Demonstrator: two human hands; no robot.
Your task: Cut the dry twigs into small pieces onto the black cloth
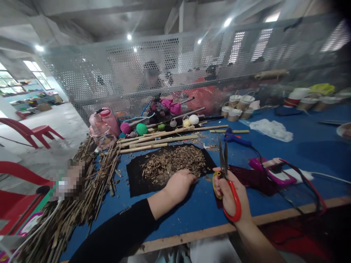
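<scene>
My right hand [231, 193] grips a pair of scissors [225, 171] with red and yellow handles, blades pointing up and nearly together. My left hand [179, 184], in a black sleeve, rests curled on the blue table [197, 208] at the edge of a pile of brown chopped chips [172, 162]. The chips lie on a black cloth [137, 179]. What the left fingers hold, if anything, is hidden.
Long bamboo sticks [159, 138] lie behind the cloth, with yarn balls [142, 128] and a pink jug [105, 122] beyond. A heap of short sticks [90, 182] fills the left. A phone [274, 173] with cables lies right. Cups [238, 106], a mesh screen and red chairs stand farther off.
</scene>
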